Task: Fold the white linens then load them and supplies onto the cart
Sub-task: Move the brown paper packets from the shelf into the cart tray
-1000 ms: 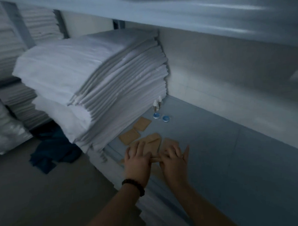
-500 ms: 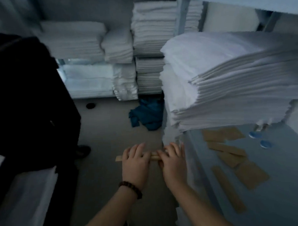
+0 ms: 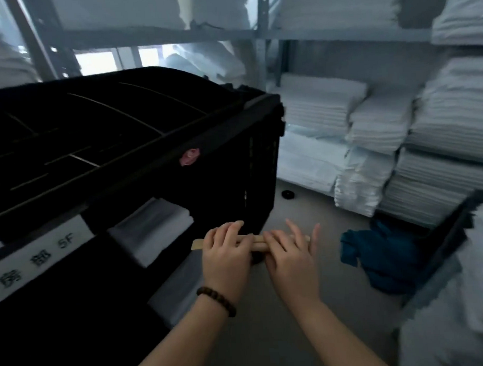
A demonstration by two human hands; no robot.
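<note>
The brown packets [image 3: 256,241] lie level at lower centre, long axis left to right. The left grip [image 3: 227,256] curls its fingers over them; the right grip [image 3: 291,259] lays nearly straight fingers on them, thumb hidden. The cart [image 3: 177,142] stands at upper left, nearer the left grip.

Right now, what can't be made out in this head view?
- Packets: count and kind, covered by the left hand and right hand.
- Right hand's grip: thumb hidden underneath.
- Cart top tray: contents lost in darkness.
- Label: blurred, running off the left edge.
- Linen stack: blurred, cut by the right edge.
</note>
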